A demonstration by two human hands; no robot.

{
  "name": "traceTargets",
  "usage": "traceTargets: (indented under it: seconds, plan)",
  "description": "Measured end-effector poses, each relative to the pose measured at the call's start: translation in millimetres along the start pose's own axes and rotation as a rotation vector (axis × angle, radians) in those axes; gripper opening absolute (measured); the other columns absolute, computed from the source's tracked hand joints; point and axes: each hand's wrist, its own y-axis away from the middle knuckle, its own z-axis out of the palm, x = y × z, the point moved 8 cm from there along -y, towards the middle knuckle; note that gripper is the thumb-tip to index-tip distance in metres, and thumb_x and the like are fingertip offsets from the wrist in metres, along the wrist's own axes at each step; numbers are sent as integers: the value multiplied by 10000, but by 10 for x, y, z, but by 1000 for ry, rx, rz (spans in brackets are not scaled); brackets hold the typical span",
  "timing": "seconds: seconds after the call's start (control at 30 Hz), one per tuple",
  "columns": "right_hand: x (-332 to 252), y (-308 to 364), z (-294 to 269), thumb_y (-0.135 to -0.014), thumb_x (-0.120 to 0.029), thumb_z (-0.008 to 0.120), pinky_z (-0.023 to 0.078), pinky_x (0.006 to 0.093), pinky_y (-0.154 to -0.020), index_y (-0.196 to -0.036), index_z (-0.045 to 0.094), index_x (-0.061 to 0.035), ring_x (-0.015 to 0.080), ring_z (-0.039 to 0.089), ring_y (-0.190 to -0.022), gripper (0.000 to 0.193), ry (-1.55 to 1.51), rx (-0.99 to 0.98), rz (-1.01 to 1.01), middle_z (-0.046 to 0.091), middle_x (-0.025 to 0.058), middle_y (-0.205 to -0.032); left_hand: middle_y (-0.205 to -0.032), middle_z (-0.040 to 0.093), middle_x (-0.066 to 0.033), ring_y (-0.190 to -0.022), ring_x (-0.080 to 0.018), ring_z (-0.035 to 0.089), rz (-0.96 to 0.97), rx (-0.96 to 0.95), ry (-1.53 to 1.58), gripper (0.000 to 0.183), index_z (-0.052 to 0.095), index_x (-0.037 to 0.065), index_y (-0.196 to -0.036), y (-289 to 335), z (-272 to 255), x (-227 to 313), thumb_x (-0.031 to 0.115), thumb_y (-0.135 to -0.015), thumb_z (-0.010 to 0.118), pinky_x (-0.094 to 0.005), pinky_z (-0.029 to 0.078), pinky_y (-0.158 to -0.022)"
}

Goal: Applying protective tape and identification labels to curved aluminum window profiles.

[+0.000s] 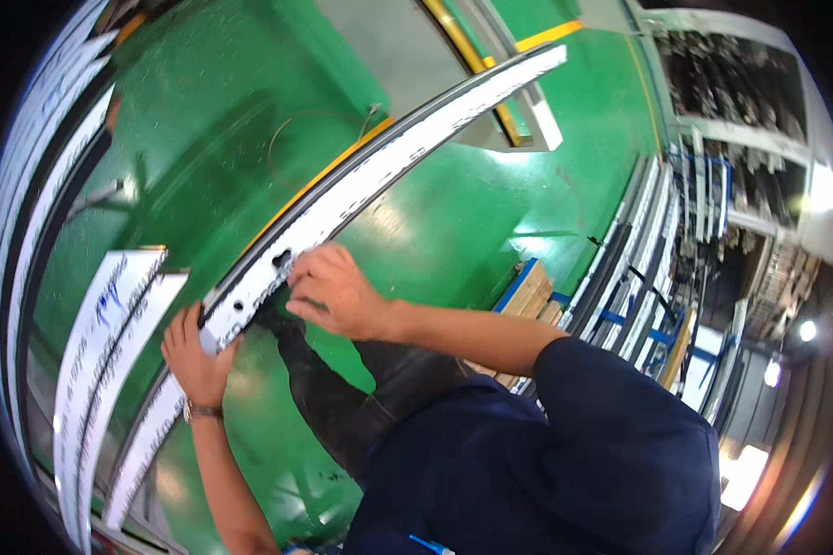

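1. Here the left hand (197, 356) cups the long white-wrapped profile (361, 180) from below, fingers curled on its edge.
2. The right hand (329, 291) presses flat on top (fingers spread), above the green floor (435, 222).

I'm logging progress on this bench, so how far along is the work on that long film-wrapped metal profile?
Done: the long profile lies flat under both hands, its white film on along nearly all its length. In hand: the left hand steadies it below a cutout, while the right hand presses or picks at the film there. Left: more wrapped profiles wait at the left. I cannot tell whether film is going on or off.
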Motion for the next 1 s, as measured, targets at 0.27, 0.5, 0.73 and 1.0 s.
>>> traceTargets:
  seconds: [0.27, 0.5, 0.73, 1.0]
  plan:
    - [863, 962, -523, -1045, -240, 695, 560, 465, -841, -1115, 713, -48, 368, 692, -897, 205, -109, 228, 657, 723, 163, -988, -1455, 603, -185, -1357, -434, 530, -11, 72, 93, 883, 634, 54, -1435, 86, -156, 238, 301, -667, 993, -569, 411, -1170]
    - [2624, 2400, -2250, -1027, -238, 730, 577, 388, -866, -1149, 752, -49, 242, 746, -938, 227, 150, 744, 1076, 791, 138, -1028, -1491, 583, -191, -1385, -405, 518, -19, 192, 107, 598, 648, 4, -1396, 122, -298, 821, 101, -857, 888, -548, 404, -1178]
    - [4376, 2894, -4186, -948, -322, 815, 593, 410, -892, -1190, 784, -37, 286, 766, -962, 376, 358, 874, 1242, 809, 150, -1060, -1467, 604, -183, -1392, -398, 514, -112, 272, 155, 375, 697, -6, -1295, -425, 15, 1862, 68, -944, 808, -555, 415, -1170]
    - [5596, 2567, -4941, -849, -438, 916, 600, 420, -904, -1189, 784, 21, 303, 762, -985, 587, 419, 617, 1161, 799, 191, -1095, -1381, 667, -150, -1318, -395, 583, -21, 136, 298, 433, 739, 63, -1239, -938, 628, 3564, 99, -834, 886, -528, 432, -1141]
